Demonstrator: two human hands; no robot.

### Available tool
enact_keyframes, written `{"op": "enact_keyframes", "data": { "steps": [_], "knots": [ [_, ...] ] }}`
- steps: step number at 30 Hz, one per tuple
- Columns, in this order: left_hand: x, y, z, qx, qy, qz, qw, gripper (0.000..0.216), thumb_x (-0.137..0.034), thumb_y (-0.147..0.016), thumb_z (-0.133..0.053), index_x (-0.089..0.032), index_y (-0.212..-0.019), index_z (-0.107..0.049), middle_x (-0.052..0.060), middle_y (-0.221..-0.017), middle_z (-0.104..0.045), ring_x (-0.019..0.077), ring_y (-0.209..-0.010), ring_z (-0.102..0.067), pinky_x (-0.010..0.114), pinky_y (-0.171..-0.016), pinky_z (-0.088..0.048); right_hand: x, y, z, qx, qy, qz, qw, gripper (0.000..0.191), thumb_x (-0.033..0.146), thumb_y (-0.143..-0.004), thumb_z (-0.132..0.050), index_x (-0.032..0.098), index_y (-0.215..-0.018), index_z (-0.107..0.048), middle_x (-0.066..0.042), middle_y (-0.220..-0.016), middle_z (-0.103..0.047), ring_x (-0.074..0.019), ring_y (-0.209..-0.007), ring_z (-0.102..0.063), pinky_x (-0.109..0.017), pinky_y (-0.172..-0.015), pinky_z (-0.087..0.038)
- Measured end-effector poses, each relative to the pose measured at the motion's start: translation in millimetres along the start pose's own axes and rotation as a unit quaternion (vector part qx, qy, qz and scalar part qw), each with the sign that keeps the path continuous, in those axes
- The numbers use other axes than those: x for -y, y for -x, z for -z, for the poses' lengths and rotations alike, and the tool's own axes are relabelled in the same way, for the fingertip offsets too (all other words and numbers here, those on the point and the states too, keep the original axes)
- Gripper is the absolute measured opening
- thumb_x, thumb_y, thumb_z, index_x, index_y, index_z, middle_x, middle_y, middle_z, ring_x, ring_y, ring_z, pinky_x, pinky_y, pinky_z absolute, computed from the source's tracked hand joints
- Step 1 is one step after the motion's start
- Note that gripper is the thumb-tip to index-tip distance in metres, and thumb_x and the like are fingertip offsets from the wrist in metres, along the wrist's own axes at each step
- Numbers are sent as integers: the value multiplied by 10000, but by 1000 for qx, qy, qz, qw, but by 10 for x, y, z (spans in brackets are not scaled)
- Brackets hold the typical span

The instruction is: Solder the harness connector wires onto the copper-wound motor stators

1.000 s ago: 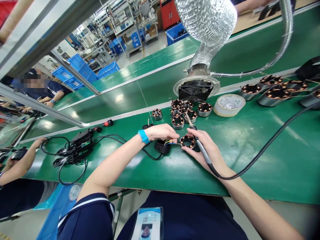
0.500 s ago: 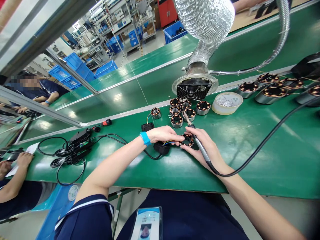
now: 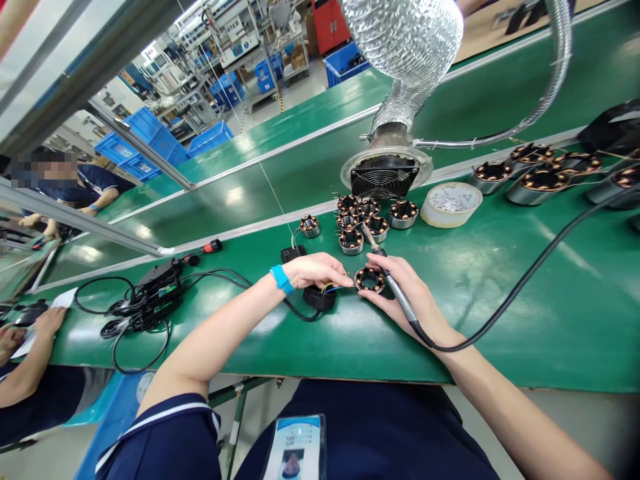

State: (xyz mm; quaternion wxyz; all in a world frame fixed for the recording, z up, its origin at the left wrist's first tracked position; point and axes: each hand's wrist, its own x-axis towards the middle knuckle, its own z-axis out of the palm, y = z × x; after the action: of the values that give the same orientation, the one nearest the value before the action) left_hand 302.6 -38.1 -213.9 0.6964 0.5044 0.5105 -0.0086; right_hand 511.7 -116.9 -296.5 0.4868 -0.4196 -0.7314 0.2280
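Observation:
My right hand (image 3: 407, 293) holds a soldering iron (image 3: 387, 277) between its fingers, tip pointing away, and also steadies a small copper-wound stator ring (image 3: 369, 280) on the green bench (image 3: 500, 320). My left hand (image 3: 317, 270), with a blue wrist strap (image 3: 281, 279), pinches thin coloured wires (image 3: 333, 287) beside that ring. The wires run to a black round part (image 3: 319, 298) lying under the hand.
Several more stator rings (image 3: 360, 223) stand behind, in front of a fume extractor fan (image 3: 384, 180) on a foil duct (image 3: 405, 60). A tape roll (image 3: 451, 204) and larger stators (image 3: 545, 180) sit right. Black cables and a box (image 3: 150, 297) lie left, near another person's hand (image 3: 47, 320).
My left fingers have drawn back a little to the left, uncovering the ring. The view has shifted slightly; the person's hand at the left now rests on a paper.

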Motion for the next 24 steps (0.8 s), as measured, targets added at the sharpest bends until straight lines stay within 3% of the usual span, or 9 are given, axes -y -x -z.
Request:
{"op": "enact_keyframes", "data": {
  "steps": [7, 15, 20, 24],
  "knots": [
    [-48, 120, 78, 29, -29, 23, 999, 535, -547, -523, -937, -103, -730, -724, 0, -593, -576, 43, -496, -354, 215, -487, -179, 5, -6, -5, -4, 0, 0, 1000, 613, 287, -909, -757, 285, -1459, -487, -100, -1260, -597, -249, -1122, -657, -396, -963, -576],
    [10, 106, 113, 1, -76, -11, 997, 585, -593, -459, -948, -133, -631, -630, -53, -568, -473, 49, -525, -288, 246, -523, -148, -3, -12, 8, 0, -11, -1, 1000, 637, 312, -904, -767, 291, -1470, -475, -94, -1242, -593, -247, -1114, -658, -383, -958, -579],
    [-49, 14, -39, -1, -147, -27, 989, 612, -741, -580, -831, -147, -668, -715, -23, -563, -519, 80, -534, -340, 288, -536, -166, -37, 15, -19, 3, -1, -3, 1000, 649, 379, -900, -769, 294, -1474, -475, -102, -1273, -576, -262, -1135, -647, -395, -958, -574],
    [-56, -70, -194, -48, -138, -15, 989, 608, -729, -531, -852, -143, -620, -716, -36, -509, -482, 73, -505, -305, 303, -529, -142, -59, 30, -46, -3, 8, -5, 1000, 639, 394, -898, -772, 302, -1464, -490, -92, -1248, -580, -252, -1094, -654, -381, -918, -576]
  ]
}}
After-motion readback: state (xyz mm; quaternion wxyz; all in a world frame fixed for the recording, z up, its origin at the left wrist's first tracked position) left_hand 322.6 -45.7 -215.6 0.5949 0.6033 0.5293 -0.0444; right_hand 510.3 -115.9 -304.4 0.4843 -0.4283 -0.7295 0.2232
